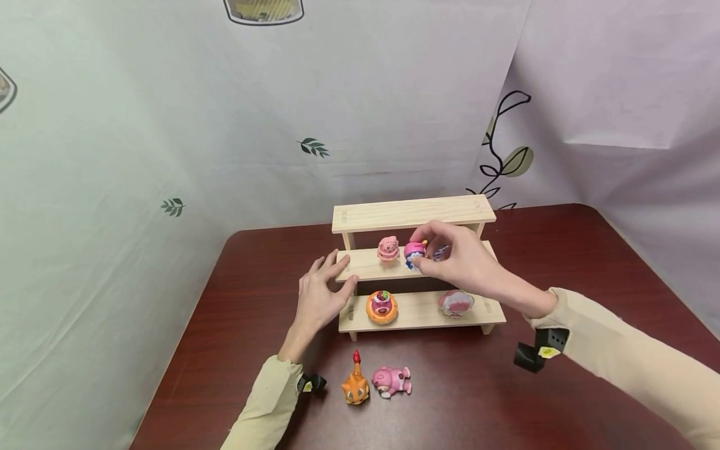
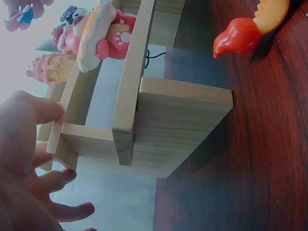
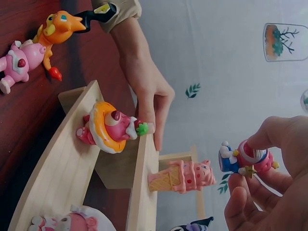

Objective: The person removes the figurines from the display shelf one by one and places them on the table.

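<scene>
My right hand [image 1: 458,253] pinches a small figurine [image 3: 245,158] with a pink cap, blue-and-white body and gold star. It is held above the middle tier of a wooden three-tier display stand [image 1: 416,212]. My left hand [image 1: 323,290] grips the left end of that tier between thumb and fingers. Left of the held figurine stands a pink ice-cream-cone figurine [image 1: 388,249]. A dark-hooded figurine [image 3: 194,225] is partly hidden behind my right hand. The bottom tier carries a pink figurine in an orange ring [image 1: 382,307] and a pink-and-white figurine [image 1: 456,304].
On the dark red table [image 1: 253,375], in front of the stand, an orange figurine [image 1: 355,387] with a red-tipped tail lies next to a pink bear figurine [image 1: 392,382]. A pale printed curtain [image 1: 394,94] hangs close behind the stand.
</scene>
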Motion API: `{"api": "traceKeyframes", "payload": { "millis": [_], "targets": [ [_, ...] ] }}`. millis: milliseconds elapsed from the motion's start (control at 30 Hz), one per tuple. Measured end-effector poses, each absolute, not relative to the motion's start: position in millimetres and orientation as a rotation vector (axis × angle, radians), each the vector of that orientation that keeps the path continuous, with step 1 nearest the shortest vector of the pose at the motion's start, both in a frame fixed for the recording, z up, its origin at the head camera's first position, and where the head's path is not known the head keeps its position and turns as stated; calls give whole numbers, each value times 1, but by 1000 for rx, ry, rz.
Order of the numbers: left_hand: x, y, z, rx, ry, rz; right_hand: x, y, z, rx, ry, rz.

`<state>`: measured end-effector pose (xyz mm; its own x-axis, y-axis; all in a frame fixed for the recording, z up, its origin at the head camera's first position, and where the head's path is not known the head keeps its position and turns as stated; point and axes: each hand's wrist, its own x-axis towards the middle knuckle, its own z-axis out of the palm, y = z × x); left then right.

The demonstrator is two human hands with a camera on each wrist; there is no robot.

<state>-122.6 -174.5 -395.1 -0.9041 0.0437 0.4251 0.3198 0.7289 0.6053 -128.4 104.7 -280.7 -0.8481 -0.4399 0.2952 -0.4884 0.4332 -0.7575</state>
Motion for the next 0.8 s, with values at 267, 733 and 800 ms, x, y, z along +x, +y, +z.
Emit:
{"api": "traceKeyframes", "payload": {
  "millis": [267, 733, 800],
  "targets": [
    [-123, -175, -395, -285, -2546, -993, -122, 109, -285, 864, -2601, 1462],
    [-123, -175, -396, -281, -2553, -998, -111, 114, -297, 885, -2570, 1479],
    [-123, -176, -397, -284, -2552, -995, -110, 114, -299, 891, -2569, 1477]
  ]
}}
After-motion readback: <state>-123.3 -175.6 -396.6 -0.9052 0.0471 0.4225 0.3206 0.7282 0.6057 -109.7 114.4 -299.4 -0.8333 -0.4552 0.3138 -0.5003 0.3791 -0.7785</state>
